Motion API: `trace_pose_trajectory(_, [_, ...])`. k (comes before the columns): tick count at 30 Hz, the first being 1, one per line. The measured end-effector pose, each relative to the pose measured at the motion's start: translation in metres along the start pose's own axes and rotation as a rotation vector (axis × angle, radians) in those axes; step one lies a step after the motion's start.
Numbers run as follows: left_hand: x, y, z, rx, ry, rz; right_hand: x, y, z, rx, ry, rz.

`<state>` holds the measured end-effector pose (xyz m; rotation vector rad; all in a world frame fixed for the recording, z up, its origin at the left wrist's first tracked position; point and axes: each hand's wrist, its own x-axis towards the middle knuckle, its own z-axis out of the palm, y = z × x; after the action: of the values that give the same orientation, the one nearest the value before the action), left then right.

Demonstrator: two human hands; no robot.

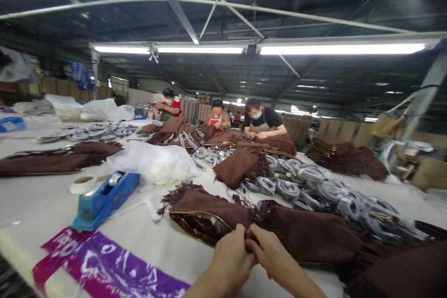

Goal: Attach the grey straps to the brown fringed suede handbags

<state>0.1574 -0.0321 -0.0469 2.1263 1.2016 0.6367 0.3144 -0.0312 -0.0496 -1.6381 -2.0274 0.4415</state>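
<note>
A brown fringed bag (209,207) lies on the table before me, its gold-edged zipper gaping and a dark, shiny lining or filling showing inside. At the near right corner of this bag, my left hand (230,253) is closed with its fingers pinched on the edge. My right hand (270,247) meets it there, thumb and fingers also pinched together. The exact spot they grip, perhaps the zipper's end, is hidden by the fingers. Just right of the hands lies another brown bag (310,233), with more brown fabric (401,270) at the lower right.
To the left stand a blue tape dispenser (106,200), a tape roll (83,184) and a purple plastic bag (122,265). White plastic (150,160) lies behind them. Wrapped grey strap coils (314,181) spread across the right. Several co-workers, one in a dark shirt (263,121), work across the table.
</note>
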Motion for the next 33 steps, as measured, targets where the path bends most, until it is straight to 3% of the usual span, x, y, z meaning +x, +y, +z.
trace_pose_trajectory(4, [-0.015,0.004,0.012,0.192,-0.035,-0.045,-0.016,0.007,0.022,0.490,0.005,0.256])
trace_pose_trajectory(8, [-0.028,-0.003,0.020,0.303,-0.020,-0.014,-0.027,0.004,0.021,0.714,-0.071,0.207])
trace_pose_trajectory(10, [-0.030,-0.005,0.021,0.260,0.020,-0.016,-0.032,-0.005,0.015,0.627,-0.089,0.117])
trace_pose_trajectory(13, [-0.027,-0.002,0.021,0.198,0.039,-0.029,-0.037,-0.017,0.009,0.273,-0.010,-0.017])
trace_pose_trajectory(17, [-0.022,0.007,0.011,0.410,-0.014,-0.055,-0.035,-0.015,0.007,-0.054,0.048,-0.038])
trace_pose_trajectory(19, [-0.024,0.002,-0.001,0.518,0.022,-0.061,-0.035,-0.003,0.002,-0.125,0.085,-0.018])
trace_pose_trajectory(23, [-0.041,-0.039,-0.040,0.693,0.194,-0.135,-0.044,0.037,-0.025,-0.312,0.220,0.091])
trace_pose_trajectory(27, [-0.063,-0.087,-0.073,0.786,0.220,-0.222,-0.056,0.062,-0.041,-0.532,0.222,0.217])
trace_pose_trajectory(30, [-0.070,-0.099,-0.076,0.797,0.171,-0.193,-0.055,0.037,-0.023,-0.615,0.218,0.081])
trace_pose_trajectory(31, [-0.071,-0.099,-0.073,0.780,0.159,-0.178,-0.053,0.020,-0.012,-0.608,0.238,0.007])
trace_pose_trajectory(33, [-0.069,-0.101,-0.067,0.748,0.164,-0.152,-0.047,-0.018,0.015,-0.520,0.156,-0.140])
